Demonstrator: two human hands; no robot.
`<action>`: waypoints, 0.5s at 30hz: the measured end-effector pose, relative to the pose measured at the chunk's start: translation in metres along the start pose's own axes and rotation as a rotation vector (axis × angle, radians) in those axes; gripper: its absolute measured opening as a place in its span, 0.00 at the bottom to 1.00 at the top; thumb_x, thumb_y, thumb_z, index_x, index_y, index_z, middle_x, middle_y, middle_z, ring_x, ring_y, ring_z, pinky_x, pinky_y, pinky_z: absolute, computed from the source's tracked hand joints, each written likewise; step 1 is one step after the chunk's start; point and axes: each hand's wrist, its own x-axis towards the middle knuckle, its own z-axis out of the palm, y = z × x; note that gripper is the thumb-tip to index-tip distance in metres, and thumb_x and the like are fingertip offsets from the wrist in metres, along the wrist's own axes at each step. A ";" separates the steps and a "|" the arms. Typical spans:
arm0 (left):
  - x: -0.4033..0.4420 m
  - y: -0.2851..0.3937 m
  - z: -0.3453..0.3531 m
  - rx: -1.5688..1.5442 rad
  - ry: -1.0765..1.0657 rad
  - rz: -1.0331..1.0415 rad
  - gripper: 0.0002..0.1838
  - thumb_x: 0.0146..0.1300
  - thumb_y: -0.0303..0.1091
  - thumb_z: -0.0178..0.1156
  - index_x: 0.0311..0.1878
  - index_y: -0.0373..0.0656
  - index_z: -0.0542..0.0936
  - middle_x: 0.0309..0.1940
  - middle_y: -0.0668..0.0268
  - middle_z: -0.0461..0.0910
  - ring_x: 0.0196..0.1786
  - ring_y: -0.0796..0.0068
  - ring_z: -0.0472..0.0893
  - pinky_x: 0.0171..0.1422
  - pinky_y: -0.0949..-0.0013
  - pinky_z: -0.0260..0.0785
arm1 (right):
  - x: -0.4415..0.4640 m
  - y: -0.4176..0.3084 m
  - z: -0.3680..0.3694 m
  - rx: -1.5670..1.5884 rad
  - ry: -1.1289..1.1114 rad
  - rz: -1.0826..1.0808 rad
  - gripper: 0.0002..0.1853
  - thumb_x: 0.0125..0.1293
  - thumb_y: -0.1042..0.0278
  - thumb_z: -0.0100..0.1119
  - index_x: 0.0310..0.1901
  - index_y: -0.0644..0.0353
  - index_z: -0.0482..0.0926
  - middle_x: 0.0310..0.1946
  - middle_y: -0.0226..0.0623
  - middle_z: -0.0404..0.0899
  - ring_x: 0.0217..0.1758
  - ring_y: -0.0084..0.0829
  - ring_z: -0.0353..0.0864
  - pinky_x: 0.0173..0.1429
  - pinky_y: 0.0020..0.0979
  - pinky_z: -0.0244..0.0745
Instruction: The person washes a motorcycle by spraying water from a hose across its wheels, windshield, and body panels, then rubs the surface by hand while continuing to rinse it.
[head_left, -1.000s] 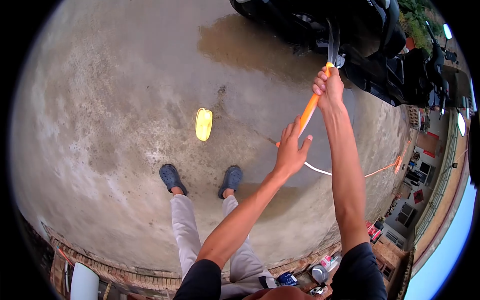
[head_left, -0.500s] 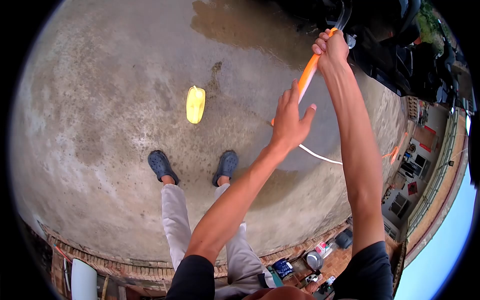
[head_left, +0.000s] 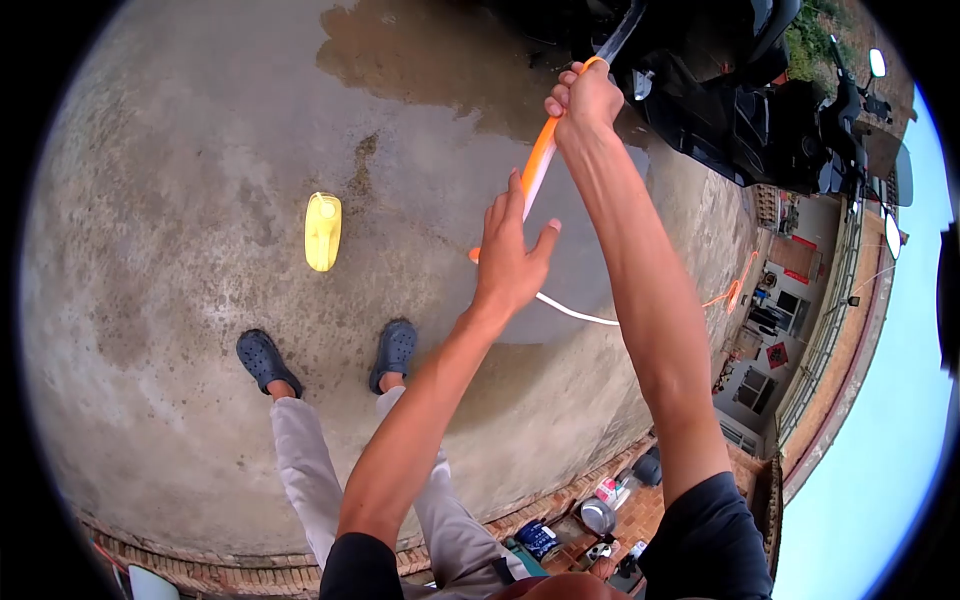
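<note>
An orange-and-white hose (head_left: 540, 163) runs slantwise up toward the parked motorcycle (head_left: 735, 110). My right hand (head_left: 588, 100) is wrapped round it close to its end, and clear water (head_left: 622, 32) streams out beyond the fist toward the dark bodywork. Lower down, my left hand (head_left: 512, 255) lies along the hose with fingers stretched and thumb apart; its palm side is hidden, so touching cannot be judged. Behind that hand the hose bends, and a white length (head_left: 575, 312) trails off past my right forearm.
A yellow jug (head_left: 323, 232) lies on the concrete ground (head_left: 180, 250), ahead of my clogs (head_left: 396, 350). A wet patch (head_left: 420, 70) spreads near the motorcycle. An orange hose stretch (head_left: 735, 293) is farther right. A brick edging (head_left: 250, 575), a blue bucket (head_left: 537, 540) and a metal pot (head_left: 598, 515) lie below.
The whole view has swung, so the ground, jug, hands and motorcycle sit farther left, with more of the motorcycle showing. Both hands keep about the same pose on and beside the hose.
</note>
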 end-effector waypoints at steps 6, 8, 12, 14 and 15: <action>-0.003 -0.010 -0.006 -0.010 -0.001 -0.018 0.42 0.70 0.31 0.62 0.81 0.33 0.52 0.64 0.51 0.72 0.69 0.53 0.70 0.75 0.58 0.60 | -0.006 0.012 0.003 -0.015 -0.005 -0.005 0.11 0.78 0.62 0.40 0.44 0.61 0.69 0.24 0.31 0.66 0.16 0.21 0.56 0.20 0.28 0.53; -0.006 -0.014 -0.014 -0.013 -0.005 -0.019 0.42 0.70 0.31 0.62 0.81 0.33 0.52 0.63 0.51 0.73 0.69 0.53 0.70 0.75 0.58 0.60 | -0.015 0.015 0.006 0.020 -0.042 -0.048 0.11 0.75 0.65 0.39 0.41 0.63 0.69 0.23 0.34 0.68 0.15 0.22 0.57 0.18 0.29 0.53; -0.014 -0.016 -0.024 0.025 -0.009 0.006 0.42 0.69 0.30 0.62 0.81 0.35 0.52 0.63 0.51 0.73 0.68 0.54 0.70 0.73 0.58 0.62 | -0.023 0.019 0.003 0.048 -0.031 -0.004 0.11 0.75 0.64 0.39 0.40 0.62 0.69 0.22 0.33 0.67 0.15 0.21 0.56 0.18 0.29 0.52; -0.021 -0.014 -0.026 0.048 -0.005 0.018 0.42 0.69 0.29 0.62 0.81 0.36 0.52 0.62 0.52 0.73 0.68 0.54 0.71 0.71 0.58 0.64 | -0.049 0.013 0.000 -0.002 -0.121 0.022 0.11 0.79 0.60 0.40 0.43 0.58 0.69 0.24 0.28 0.65 0.17 0.19 0.56 0.20 0.26 0.54; -0.027 -0.013 -0.026 0.029 -0.018 -0.004 0.42 0.69 0.29 0.62 0.81 0.36 0.52 0.61 0.53 0.74 0.68 0.55 0.71 0.69 0.58 0.66 | -0.053 0.011 -0.002 0.001 -0.121 0.023 0.11 0.79 0.60 0.40 0.43 0.58 0.69 0.24 0.28 0.65 0.17 0.19 0.56 0.20 0.26 0.54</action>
